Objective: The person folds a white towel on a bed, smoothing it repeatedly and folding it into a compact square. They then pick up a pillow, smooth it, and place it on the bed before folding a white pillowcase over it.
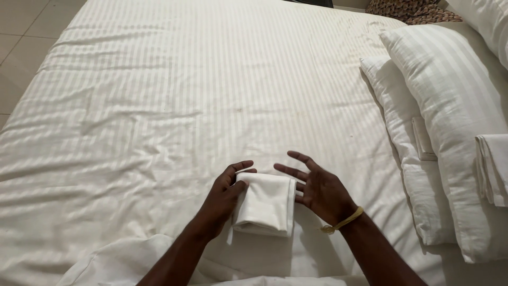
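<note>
A wide bed (174, 95) fills nearly the whole room from where I stand, covered in a cream sheet with faint woven stripes, smoothed over most of its length but rumpled and creased towards the near edge. Off to the left a strip of pale tiled floor (18, 32) shows. Along the right side two striped pillows (444, 106) lie stacked, one partly over the other, and on the upper one sits a folded white cloth (492, 167), already neat and set aside. A patterned woven thing shows at the far top corner, too cut off to tell what it is.

Near the front edge of the bed lies the small white towel (266, 204), folded into a compact rectangle with its layers showing at the lower end. It looks to me as if the folding is close to finished: the bundle is squared, though not yet pressed flat or moved beside the other one.

The left hand (225, 198) curls round the towel's left side, thumb on top, fingers lightly closed on the edge. The right hand (317, 188) hovers just beside the right edge, fingers spread wide, holding nothing. A yellow band (344, 221) circles that wrist.
</note>
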